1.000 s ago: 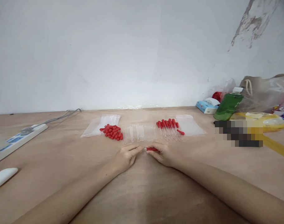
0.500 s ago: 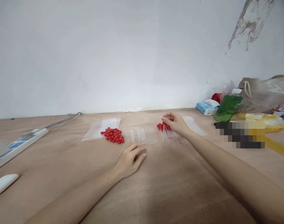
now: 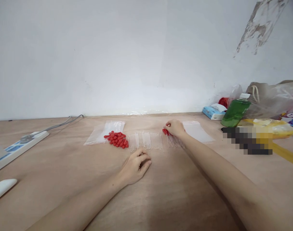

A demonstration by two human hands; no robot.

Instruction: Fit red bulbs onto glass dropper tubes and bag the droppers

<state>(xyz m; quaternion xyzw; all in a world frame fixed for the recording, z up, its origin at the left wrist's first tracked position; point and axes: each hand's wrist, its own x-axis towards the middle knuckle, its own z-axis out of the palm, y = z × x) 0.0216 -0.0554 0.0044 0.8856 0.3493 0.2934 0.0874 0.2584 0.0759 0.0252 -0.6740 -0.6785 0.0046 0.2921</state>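
My right hand (image 3: 175, 128) is over a row of glass droppers with red rubber bulbs (image 3: 170, 138). Its thumb and fingers close around the red bulb end of one dropper, partly hidden by the hand. My left hand (image 3: 136, 165) rests on the table, fingers loosely bent and a little apart, holding nothing. Just beyond its fingertips lies a row of bare clear glass tubes (image 3: 145, 140). A heap of loose red rubber bulbs (image 3: 117, 140) sits at the left end of that row.
Clear plastic bags (image 3: 105, 133) lie behind the bulbs, and more white bags (image 3: 198, 131) right of my right hand. A power strip (image 3: 21, 149) is at left. A tissue pack (image 3: 212, 112), a green bottle (image 3: 235, 110) and yellow packaging (image 3: 273, 128) stand at right.
My right hand has moved slightly left and down, lowering the dropper that hung upright from its fingers onto the row. My left hand has stayed nearly still.
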